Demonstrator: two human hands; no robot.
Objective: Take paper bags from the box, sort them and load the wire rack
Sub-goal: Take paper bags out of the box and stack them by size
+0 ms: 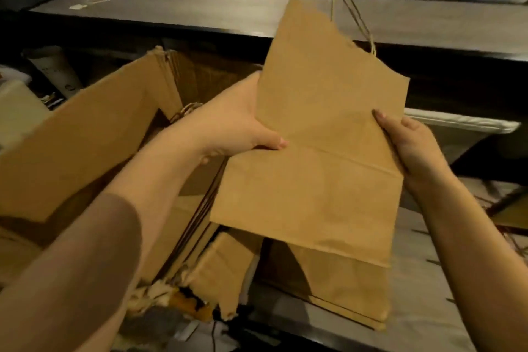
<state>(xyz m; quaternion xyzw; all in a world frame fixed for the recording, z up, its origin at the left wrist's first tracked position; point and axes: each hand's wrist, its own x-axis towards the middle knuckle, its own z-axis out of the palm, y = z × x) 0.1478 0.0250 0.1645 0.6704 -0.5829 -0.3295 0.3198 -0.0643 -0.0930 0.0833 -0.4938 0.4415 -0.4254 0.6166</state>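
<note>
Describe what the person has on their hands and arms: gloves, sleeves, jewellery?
Both the left hand and the right hand are bare: no gloves, rings or watch show. A plain grey-brown sleeve covers the left arm down to about mid-forearm, with no visible marking. The right forearm is uncovered as far as the frame shows.

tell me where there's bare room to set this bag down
The grey counter behind the box is bare between the scraps at its left end and the held bag. The pale surface under the right hand has some room. The box is packed with bags.
</note>
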